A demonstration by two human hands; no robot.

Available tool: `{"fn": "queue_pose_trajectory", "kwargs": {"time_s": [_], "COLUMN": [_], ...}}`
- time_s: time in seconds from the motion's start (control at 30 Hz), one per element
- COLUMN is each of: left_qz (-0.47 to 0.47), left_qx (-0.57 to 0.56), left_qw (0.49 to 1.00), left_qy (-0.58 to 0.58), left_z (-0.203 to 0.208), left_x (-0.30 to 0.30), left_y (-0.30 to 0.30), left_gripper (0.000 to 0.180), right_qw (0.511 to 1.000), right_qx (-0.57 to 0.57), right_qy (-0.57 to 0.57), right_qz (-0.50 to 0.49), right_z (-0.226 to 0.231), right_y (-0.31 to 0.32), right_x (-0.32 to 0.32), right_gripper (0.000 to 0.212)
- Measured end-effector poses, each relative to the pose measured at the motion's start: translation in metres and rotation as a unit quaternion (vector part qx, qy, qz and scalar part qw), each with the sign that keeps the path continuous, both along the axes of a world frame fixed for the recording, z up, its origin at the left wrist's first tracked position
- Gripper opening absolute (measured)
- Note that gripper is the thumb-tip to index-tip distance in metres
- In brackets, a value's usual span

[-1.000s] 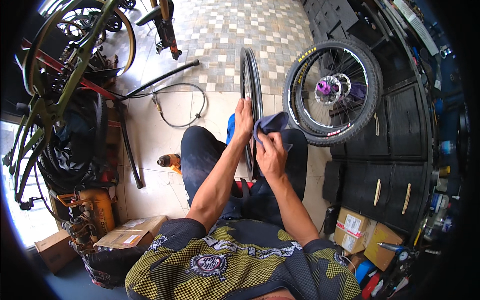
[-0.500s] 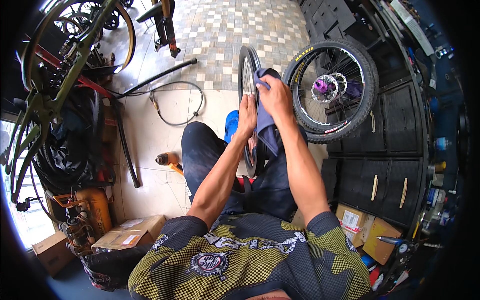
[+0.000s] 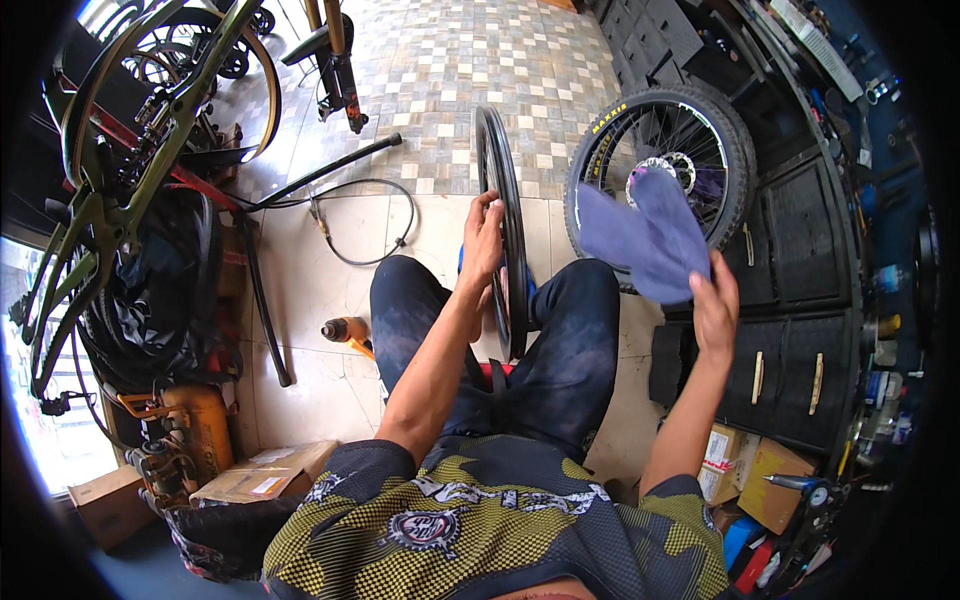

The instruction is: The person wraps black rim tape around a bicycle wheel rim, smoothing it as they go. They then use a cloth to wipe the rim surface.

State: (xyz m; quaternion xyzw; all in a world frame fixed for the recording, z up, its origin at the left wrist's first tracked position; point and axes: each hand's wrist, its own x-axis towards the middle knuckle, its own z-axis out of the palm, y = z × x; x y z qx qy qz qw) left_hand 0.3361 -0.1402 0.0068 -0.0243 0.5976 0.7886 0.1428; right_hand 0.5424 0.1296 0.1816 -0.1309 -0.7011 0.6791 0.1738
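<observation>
To your far left an olive bike frame (image 3: 95, 200) leans. Your left hand (image 3: 483, 240) grips the bare black rim (image 3: 503, 230) — upright between your knees. Further right, your right hand (image 3: 714, 310) clutches a blue cloth (image 3: 645, 235) — raised before the tyred wheel (image 3: 660, 165).

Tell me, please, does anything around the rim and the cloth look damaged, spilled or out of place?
Nothing looks damaged or spilled. The left hand steadies the bare black rim upright between the knees, and the right hand holds the purple cloth away from it. A loose cable and a cardboard box lie on the floor.
</observation>
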Motion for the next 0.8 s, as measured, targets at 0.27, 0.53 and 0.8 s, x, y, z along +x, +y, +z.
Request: {"fn": "queue_pose_trajectory", "kwargs": {"time_s": [0.27,0.53,0.8], "left_qz": [-0.048,-0.086,-0.098], "left_qx": [-0.156,-0.241,-0.218], "left_qw": [0.981,0.966,0.97], "left_qy": [0.102,0.031,-0.052], "left_z": [0.011,0.043,0.058], "left_x": [-0.008,-0.032,-0.053], "left_y": [-0.009,-0.02,-0.031], "left_gripper": [0.054,0.054,0.056], "right_qw": [0.91,0.903,0.792], "right_qx": [0.239,0.331,0.493], "right_qy": [-0.201,-0.274,-0.356], "right_qz": [0.274,0.012,0.058], "right_z": [-0.04,-0.108,-0.105], "right_y": [-0.055,-0.093,-0.098], "right_x": [0.076,0.06,0.038], "right_gripper": [0.04,0.077,0.093]}}
